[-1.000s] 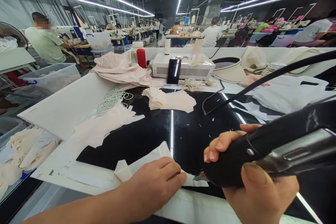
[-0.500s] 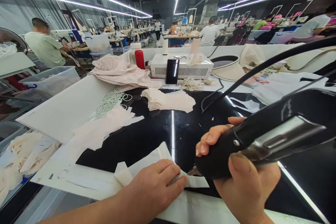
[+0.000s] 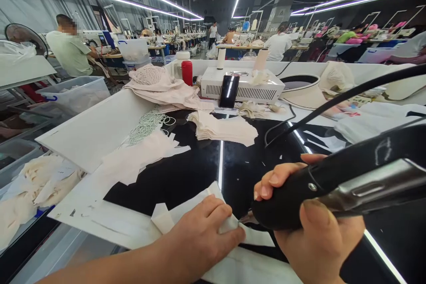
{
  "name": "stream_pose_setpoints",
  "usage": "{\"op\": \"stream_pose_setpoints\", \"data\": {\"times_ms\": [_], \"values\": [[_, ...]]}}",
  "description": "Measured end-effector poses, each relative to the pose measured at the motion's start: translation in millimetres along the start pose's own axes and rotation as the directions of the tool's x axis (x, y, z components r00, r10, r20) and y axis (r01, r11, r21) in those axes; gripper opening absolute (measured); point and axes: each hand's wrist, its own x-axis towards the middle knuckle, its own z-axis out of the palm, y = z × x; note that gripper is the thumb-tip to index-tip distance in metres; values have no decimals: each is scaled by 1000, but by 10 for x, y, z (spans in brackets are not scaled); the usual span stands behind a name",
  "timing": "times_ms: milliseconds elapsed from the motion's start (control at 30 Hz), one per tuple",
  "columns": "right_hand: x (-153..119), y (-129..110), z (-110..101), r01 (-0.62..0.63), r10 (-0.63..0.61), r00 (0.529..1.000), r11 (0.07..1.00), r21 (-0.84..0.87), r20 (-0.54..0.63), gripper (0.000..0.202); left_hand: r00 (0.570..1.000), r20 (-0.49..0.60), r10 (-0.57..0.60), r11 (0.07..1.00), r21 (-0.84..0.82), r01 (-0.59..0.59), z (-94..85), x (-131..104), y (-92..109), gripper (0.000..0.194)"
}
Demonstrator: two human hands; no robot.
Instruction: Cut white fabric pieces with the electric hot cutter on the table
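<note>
My left hand (image 3: 208, 235) presses on a folded piece of white fabric (image 3: 196, 197) at the front of the black glossy tabletop (image 3: 186, 173), its fingers together on the cloth. In my right hand (image 3: 319, 230) is a black handheld tool (image 3: 286, 199) with a metal lever, its fingers wrapped round the body. The tool's small metal tip (image 3: 248, 217) meets the fabric edge just right of my left fingertips. A narrow white strip (image 3: 259, 236) lies under the tip. Further back rests a stack of cream fabric pieces (image 3: 222, 128).
Pale fabric (image 3: 133, 155) and green cord (image 3: 148, 126) lie at left. A phone (image 3: 229, 91) leans on a white vented box (image 3: 246, 84) beside a red bottle (image 3: 187, 73). A black cable (image 3: 349, 91) arches at right. Other people sit beyond.
The whole view has shifted, so the surroundings appear further right. My left fingers and the tool tip remain close together at the fabric edge, with both holds kept.
</note>
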Motion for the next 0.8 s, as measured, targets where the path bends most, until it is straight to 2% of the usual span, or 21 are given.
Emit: {"op": "stream_pose_setpoints", "data": {"times_ms": [367,567,700,800], "values": [[45,-5,108,-4,5,999,999,31,-38,43,999,-32,-27,1000,-2,27,32,6,8,20],[40,24,104,-45,45,998,999,-8,-32,35,998,-43,-38,999,-18,37,78,-31,14,18],[71,-7,46,-52,51,998,998,-23,-35,36,997,0,-72,992,-100,71,50,-72,-88,20],[114,46,-90,-76,71,996,993,-93,-55,41,995,30,-97,985,-140,100,50,-38,-234,20]]}}
